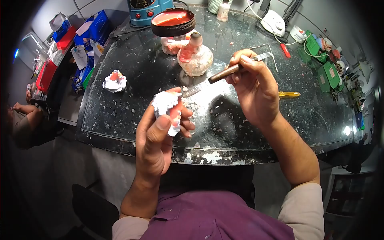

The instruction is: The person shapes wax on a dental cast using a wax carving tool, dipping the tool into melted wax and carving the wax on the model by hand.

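My left hand (154, 138) is closed around a white plaster dental model (165, 103) with pink wax and a row of teeth along its right side. Between thumb and fingers of my right hand (256, 86) is a wax knife, its dark handle (226, 74) slanting down to the left. A flat metal end sticks out above the fingers. In line with the handle's lower end, a shiny blade-like strip (194, 90) reaches close to the model; glare blurs where they join. Behind both hands stands a wax-stained, round-bodied spirit lamp (195, 60).
A dark round pan of red wax (173, 20) is at the back, before a blue machine (150, 12). Another plaster model (115, 82) sits left. A yellow-handled tool (289, 94) and red-handled tool (285, 50) lie right. Green bins (330, 76) line the right edge.
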`<state>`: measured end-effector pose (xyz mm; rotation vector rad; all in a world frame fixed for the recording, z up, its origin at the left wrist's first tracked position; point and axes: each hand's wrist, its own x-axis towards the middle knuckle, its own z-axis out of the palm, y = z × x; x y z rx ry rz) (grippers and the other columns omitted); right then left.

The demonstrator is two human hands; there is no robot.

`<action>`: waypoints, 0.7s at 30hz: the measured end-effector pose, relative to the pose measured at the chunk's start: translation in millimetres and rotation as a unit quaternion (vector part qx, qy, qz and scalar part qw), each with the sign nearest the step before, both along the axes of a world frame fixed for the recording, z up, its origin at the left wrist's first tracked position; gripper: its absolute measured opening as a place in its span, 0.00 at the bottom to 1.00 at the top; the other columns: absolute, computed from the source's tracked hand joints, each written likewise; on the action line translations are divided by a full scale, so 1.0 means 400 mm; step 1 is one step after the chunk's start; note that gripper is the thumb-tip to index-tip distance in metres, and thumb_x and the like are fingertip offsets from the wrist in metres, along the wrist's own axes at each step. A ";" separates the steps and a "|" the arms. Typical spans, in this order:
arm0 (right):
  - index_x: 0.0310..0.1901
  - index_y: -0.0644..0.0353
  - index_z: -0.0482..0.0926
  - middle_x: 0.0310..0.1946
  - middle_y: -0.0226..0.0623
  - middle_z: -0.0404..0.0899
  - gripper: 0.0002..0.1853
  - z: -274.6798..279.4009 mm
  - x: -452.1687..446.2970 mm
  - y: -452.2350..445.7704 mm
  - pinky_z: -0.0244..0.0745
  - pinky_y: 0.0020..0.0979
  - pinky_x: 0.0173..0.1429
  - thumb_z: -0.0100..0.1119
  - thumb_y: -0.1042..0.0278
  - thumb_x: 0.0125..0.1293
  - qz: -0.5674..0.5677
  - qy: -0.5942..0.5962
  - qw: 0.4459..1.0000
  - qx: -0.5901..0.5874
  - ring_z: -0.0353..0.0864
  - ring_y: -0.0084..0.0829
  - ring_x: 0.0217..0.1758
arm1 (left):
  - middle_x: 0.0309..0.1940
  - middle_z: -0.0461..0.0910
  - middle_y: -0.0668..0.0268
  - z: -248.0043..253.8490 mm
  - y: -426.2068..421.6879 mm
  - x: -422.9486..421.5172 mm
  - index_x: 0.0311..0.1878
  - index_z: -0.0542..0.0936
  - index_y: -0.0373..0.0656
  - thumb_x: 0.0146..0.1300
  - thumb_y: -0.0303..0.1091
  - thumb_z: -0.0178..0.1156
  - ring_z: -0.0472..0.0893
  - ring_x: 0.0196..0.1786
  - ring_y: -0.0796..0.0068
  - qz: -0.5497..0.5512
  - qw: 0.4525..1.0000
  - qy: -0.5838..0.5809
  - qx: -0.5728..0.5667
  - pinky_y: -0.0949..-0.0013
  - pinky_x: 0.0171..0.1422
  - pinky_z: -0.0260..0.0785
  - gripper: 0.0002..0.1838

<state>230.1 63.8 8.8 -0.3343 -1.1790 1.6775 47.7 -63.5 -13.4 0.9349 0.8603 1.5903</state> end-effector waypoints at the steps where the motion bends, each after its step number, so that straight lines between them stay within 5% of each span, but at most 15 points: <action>1: 0.41 0.64 0.75 0.38 0.34 0.76 0.11 -0.001 -0.001 -0.001 0.67 0.28 0.50 0.52 0.64 0.67 0.001 0.001 1.000 -0.002 0.73 0.25 0.38 | 0.43 0.78 0.53 0.000 0.002 -0.001 0.62 0.66 0.30 0.66 0.53 0.54 0.81 0.41 0.69 -0.003 0.999 -0.034 -0.008 0.71 0.44 0.73 0.34; 2: 0.41 0.64 0.75 0.38 0.34 0.76 0.11 -0.002 -0.001 -0.002 0.67 0.28 0.50 0.52 0.64 0.67 0.001 0.001 1.000 -0.003 0.73 0.25 0.38 | 0.47 0.77 0.49 -0.007 0.003 -0.004 0.63 0.64 0.30 0.66 0.46 0.52 0.81 0.44 0.66 -0.009 0.998 -0.065 0.000 0.69 0.48 0.74 0.31; 6: 0.41 0.63 0.74 0.38 0.34 0.76 0.10 -0.006 -0.007 -0.009 0.67 0.28 0.50 0.52 0.64 0.67 0.012 -0.007 1.000 -0.013 0.74 0.24 0.38 | 0.57 0.69 0.35 -0.003 0.006 0.007 0.64 0.63 0.29 0.62 0.52 0.51 0.79 0.53 0.51 0.031 0.999 -0.031 -0.004 0.60 0.56 0.73 0.37; 21: 0.40 0.63 0.76 0.36 0.32 0.78 0.10 -0.007 -0.021 -0.020 0.69 0.25 0.49 0.52 0.65 0.68 -0.029 -0.100 0.994 0.039 0.75 0.22 0.38 | 0.59 0.69 0.35 -0.011 0.003 0.006 0.66 0.62 0.33 0.63 0.54 0.45 0.78 0.55 0.47 0.020 0.997 -0.073 -0.004 0.57 0.57 0.71 0.37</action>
